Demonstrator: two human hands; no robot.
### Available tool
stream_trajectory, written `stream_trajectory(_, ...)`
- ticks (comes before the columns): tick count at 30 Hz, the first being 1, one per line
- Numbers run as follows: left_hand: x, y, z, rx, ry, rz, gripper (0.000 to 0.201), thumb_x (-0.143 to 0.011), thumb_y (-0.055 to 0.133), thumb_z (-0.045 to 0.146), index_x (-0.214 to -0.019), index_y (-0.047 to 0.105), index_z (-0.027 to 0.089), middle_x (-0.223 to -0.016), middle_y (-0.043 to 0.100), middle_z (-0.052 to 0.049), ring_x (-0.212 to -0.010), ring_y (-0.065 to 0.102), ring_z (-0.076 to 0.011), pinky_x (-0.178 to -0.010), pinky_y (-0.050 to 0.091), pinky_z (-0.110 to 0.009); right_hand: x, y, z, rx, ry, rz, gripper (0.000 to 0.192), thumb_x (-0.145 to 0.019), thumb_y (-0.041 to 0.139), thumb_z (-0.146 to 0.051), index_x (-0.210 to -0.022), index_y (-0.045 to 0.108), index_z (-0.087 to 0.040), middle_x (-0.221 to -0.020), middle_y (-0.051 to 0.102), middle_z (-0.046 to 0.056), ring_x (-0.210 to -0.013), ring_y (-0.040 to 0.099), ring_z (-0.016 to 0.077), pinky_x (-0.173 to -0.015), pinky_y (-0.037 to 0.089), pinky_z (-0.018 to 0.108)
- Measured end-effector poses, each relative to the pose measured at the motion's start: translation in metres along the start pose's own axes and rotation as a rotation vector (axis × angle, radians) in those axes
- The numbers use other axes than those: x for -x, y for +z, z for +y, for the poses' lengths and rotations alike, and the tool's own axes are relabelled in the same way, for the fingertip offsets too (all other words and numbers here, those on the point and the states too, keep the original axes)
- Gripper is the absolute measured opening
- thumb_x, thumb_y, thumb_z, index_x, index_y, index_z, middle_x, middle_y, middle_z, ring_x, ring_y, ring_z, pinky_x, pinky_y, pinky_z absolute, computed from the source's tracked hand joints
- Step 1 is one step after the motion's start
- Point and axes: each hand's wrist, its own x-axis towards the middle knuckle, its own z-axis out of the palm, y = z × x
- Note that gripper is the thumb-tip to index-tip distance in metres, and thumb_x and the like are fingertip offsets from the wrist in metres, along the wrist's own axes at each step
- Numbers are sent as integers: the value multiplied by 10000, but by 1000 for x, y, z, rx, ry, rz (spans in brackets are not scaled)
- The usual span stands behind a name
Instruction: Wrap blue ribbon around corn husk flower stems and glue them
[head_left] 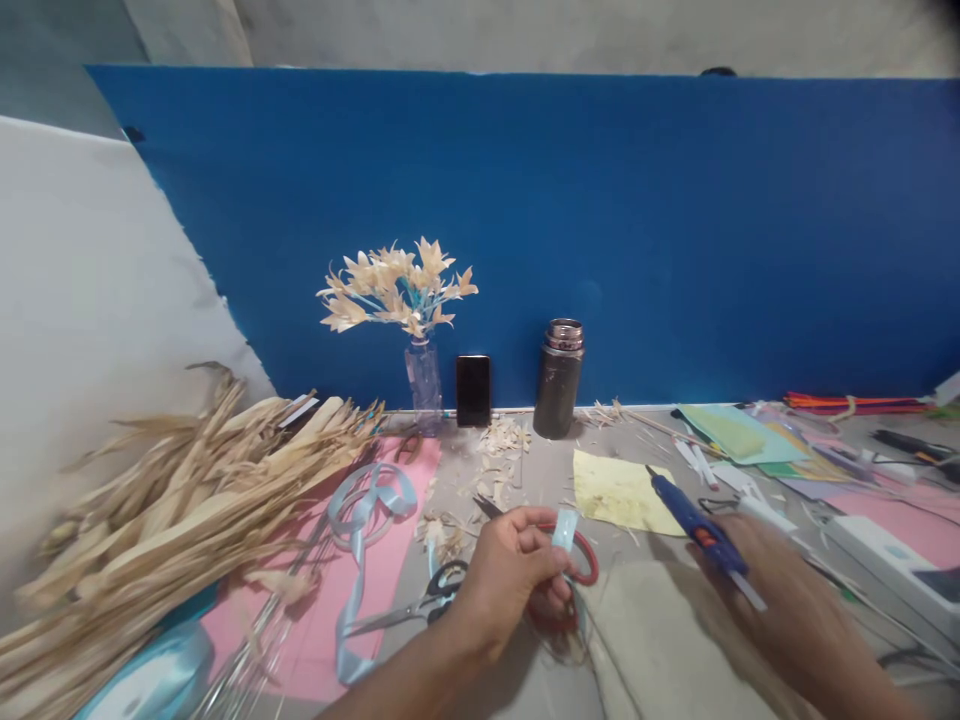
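A person's two hands work over a cluttered table (551, 690). The left hand (504, 568) pinches a short pale blue ribbon piece (565, 530) between thumb and curled fingers, above red-handled scissors (586, 558) at near centre. The right hand (776, 580), blurred, appears wrapped around a blue glue gun (699, 528) to the right, its nozzle pointing far and left over a yellow sheet (615, 492).

The nozzle, if hot, could burn the left fingertips, since so little ribbon clears them. A drip could mark the sheet; whether glue is flowing cannot be seen. Loose husk scraps (504, 437) could stick to stray glue. Dark-handled scissors (442, 590) beside the left wrist could snag or scratch it if the arm swings left.
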Motion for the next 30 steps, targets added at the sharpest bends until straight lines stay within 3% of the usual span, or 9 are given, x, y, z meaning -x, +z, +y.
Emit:
stream_trajectory(4, -1, -1, 0, 9, -28, -5, 475, -592, 824, 276, -975, 605, 99, -658, 716, -54, -440, 559, -90, -456, 444, -204, -2, 5, 0, 149, 39, -206, 158, -852, 478, -235, -933, 613, -217, -912, 638, 110, -849, 638, 292, -730, 485, 386)
stream_trajectory(7, 0, 0, 2, -8, -47, -25, 397, -588, 838, 357, -797, 598, 120, -636, 718, -76, -394, 502, -60, -395, 354, -175, -1, 5, -3, 148, 53, -348, 202, -838, 473, -162, -941, 645, -188, -928, 629, 118, -871, 638, 287, -775, 489, 395)
stream_trajectory(13, 2, 3, 9, 40, -89, -31, 489, -493, 896, 473, -644, 565, 147, -560, 690, -47, -345, 445, -43, -354, 214, -163, -5, -22, -4, 122, 17, -375, 437, -762, 581, -119, -1177, 668, -220, -1246, 636, 143, -1082, 620, 328, -872, 474, 424)
stream_trajectory(16, 0, -2, 7, 30, -97, -31, 532, -466, 904, 534, -612, 565, 151, -457, 614, -2, -314, 394, -40, -344, 177, -167, -35, -46, -3, 110, 125, -382, 264, -894, 483, -176, -1006, 713, -240, -1025, 725, 91, -938, 668, 286, -767, 468, 379)
stream_trajectory(19, -2, -9, -2, 32, -75, -57, 507, -544, 883, 545, -627, 597, 135, -480, 617, -9, -315, 385, -35, -339, 195, -173, -87, -52, 7, 48, 241, -505, 275, -970, 452, -233, -873, 707, -197, -841, 731, 67, -772, 668, 213, -676, 455, 320)
stream_trajectory(21, -4, -14, -7, 73, -55, -60, 480, -586, 880, 519, -662, 634, 113, -558, 658, -37, -356, 436, -40, -359, 257, -171, -123, -38, 16, 54, 271, -540, 209, -947, 562, -248, -828, 705, -154, -840, 721, 76, -788, 667, 199, -718, 492, 321)
stream_trajectory(24, -6, -19, -12, 128, -45, -51, 484, -551, 909, 492, -689, 661, 100, -640, 696, -67, -402, 496, -56, -380, 308, -173, -160, -1, 27, 50, 299, -582, 240, -964, 603, -350, -1116, 655, -172, -1135, 675, 74, -944, 663, 198, -829, 560, 393)
stream_trajectory(27, -11, -26, -14, 149, -34, -46, 486, -517, 928, 477, -668, 639, 116, -529, 645, -28, -366, 465, -51, -381, 285, -169, -175, 37, 27, 31, 316, -584, 295, -958, 615, -345, -1206, 629, -185, -1251, 631, 89, -1041, 647, 235, -880, 555, 417)
stream_trajectory(30, -21, -34, -19, 155, -20, -17, 514, -486, 930, 503, -661, 618, 134, -419, 566, 14, -331, 432, -51, -378, 262, -167, -177, 61, 22, -2, 340, -555, 275, -966, 603, -332, -1211, 626, -210, -1270, 624, 91, -1049, 642, 225, -886, 554, 419)
